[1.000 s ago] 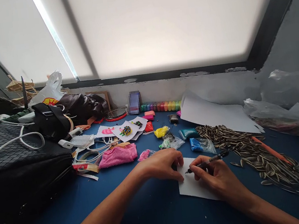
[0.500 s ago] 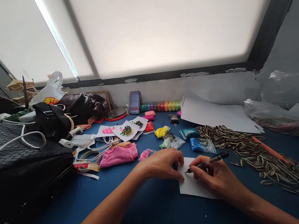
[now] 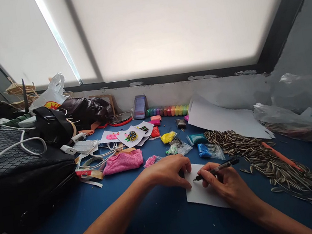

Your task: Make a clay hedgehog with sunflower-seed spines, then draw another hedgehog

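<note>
A small white sheet of paper lies on the blue table in front of me. My right hand grips a black pen, its tip at the paper's surface near the left side. Over the sheet's left edge rests my left hand, thumb and fingers apart and curved down, fingertips touching the paper. The dark spot between its thumb and fingers I cannot make out. Just beyond are bags of blue clay and yellow clay. Any mark at the pen tip is too small to tell.
Loose striped sunflower seeds spread at right, with an orange stick on them. Behind lies a large white sheet. Decorated paper cards, a pink cloth and white cables are at left, beside a black bag.
The view has shifted very slightly. Both hands, the pen and the paper stay in almost the same places.
</note>
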A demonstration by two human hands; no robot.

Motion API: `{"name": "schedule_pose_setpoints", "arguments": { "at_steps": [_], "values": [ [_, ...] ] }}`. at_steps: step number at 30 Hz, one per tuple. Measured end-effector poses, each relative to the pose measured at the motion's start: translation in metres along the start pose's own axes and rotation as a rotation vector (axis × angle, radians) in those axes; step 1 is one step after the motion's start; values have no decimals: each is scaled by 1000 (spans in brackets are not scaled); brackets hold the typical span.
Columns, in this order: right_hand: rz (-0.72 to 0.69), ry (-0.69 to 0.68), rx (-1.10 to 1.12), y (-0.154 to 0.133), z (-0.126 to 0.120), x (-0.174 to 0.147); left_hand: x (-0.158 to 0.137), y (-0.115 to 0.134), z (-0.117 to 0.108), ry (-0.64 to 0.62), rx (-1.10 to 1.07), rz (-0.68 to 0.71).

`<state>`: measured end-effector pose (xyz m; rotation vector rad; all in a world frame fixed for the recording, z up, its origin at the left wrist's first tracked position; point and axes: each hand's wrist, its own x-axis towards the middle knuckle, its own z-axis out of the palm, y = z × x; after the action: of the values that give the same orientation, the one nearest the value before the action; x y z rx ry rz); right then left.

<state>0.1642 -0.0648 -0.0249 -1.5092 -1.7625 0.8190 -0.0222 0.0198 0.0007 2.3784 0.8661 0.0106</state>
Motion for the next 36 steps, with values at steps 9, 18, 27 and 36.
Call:
{"name": "schedule_pose_setpoints", "arguments": {
  "at_steps": [9, 18, 27, 36],
  "values": [
    [19, -11, 22, 1, 0, 2, 1, 2, 0, -12, 5, -16],
    [29, 4, 15, -1, 1, 2, 0, 1, 1, -11, 1, -15],
    [38, 10, 12, 0, 0, 2, 2, -2, 1, -15, -1, -9],
    [49, 21, 3, 0, -3, 0, 1, 0, 1, -17, 6, -18]
  ]
}}
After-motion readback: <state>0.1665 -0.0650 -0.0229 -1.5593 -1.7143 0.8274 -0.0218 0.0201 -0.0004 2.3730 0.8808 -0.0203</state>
